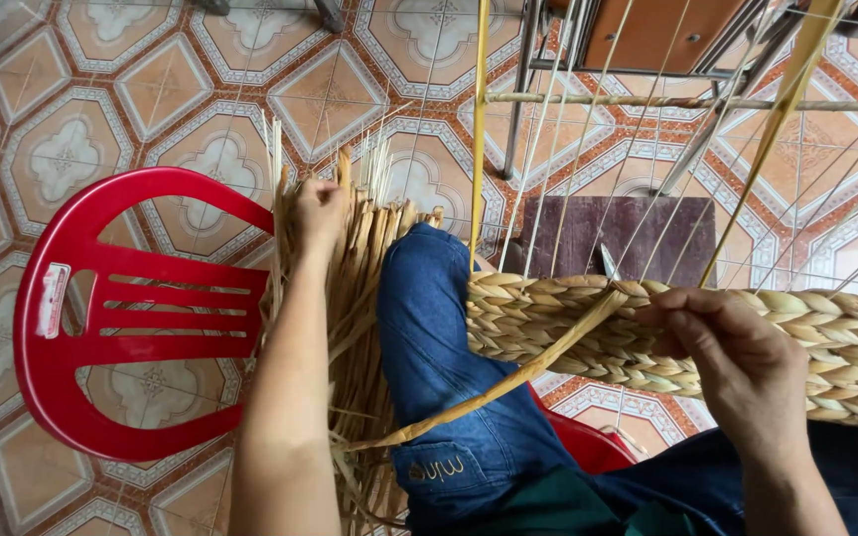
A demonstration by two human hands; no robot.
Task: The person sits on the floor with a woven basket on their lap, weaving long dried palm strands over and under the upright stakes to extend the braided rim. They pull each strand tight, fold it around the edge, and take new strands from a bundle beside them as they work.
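Viewing from above: a bundle of dried reeds [359,258], leaning between a red plastic chair [101,308] and a denim-clad knee [439,328], is gripped at its top by the left hand [318,213]. A loose strand [508,382] is pinched closed by the right hand [737,362] against the woven band [826,342]. If slack is allowed, the weave may be loosened; a brittle reed could be snapped by a sharp tug.

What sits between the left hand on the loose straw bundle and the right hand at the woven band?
In the head view, between the left hand and the right hand lies the person's blue-jeaned knee, crossed lower down by a long loose strand.
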